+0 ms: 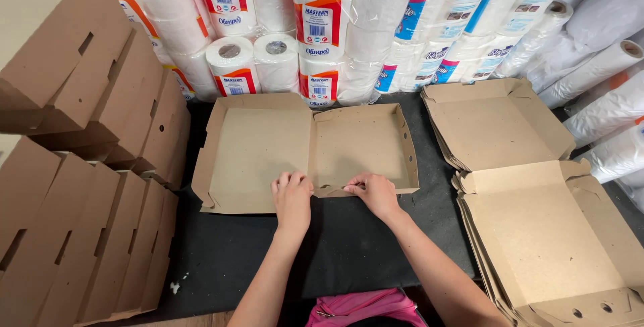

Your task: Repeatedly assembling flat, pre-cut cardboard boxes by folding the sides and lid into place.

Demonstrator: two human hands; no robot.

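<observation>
Dark table point(349, 246), both hands point(292, 196) pressing flat cardboard box point(261, 146) near edge

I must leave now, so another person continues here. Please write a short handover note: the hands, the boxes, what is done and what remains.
Left hand presses flat on the near edge of the open cardboard box, by its centre fold. Right hand pinches the near wall of the box's right half.
Done: right half has its walls raised; folded boxes are stacked at the left.
Left: the left half lies mostly flat; flat blanks wait at the right.
</observation>
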